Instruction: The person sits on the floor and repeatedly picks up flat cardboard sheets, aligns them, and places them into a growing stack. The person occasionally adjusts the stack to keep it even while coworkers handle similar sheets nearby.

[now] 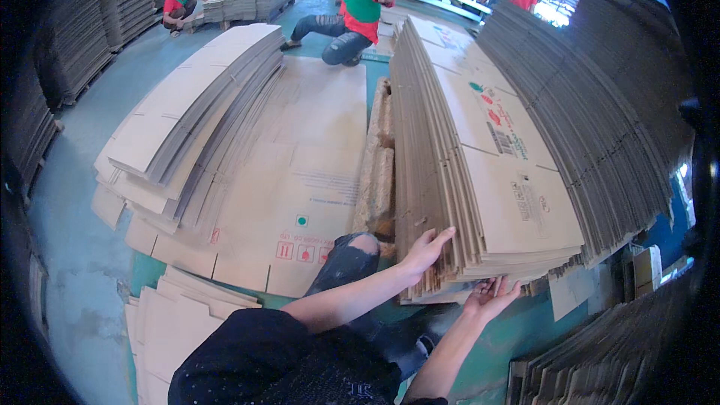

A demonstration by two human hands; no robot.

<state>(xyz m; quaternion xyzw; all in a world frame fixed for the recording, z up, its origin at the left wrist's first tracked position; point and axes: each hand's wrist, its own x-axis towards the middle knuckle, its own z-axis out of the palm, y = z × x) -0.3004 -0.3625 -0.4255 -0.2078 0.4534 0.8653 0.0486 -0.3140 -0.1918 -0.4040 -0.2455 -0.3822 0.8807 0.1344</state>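
Observation:
A tall stack of flat cardboard box sheets [517, 214] with printed tops stands in front of me, slightly to the right. My left hand [427, 251] lies against the left side of this stack near its front corner, fingers stretched along the sheet edges. Below the front edge, my right hand [491, 298] is turned palm up, its fingers apart and lightly bent, with the fingertips close to the lower sheets. Whether those fingertips touch the sheets I cannot tell. Neither hand is closed around a sheet.
Another leaning cardboard stack [191, 120] stands left on large flat sheets [300, 172]. Loose cardboard pieces [176, 330] lie at the lower left. Darker stacks [577, 120] rise at the right. A person in green and red [364, 7] crouches ahead; two others are farther back.

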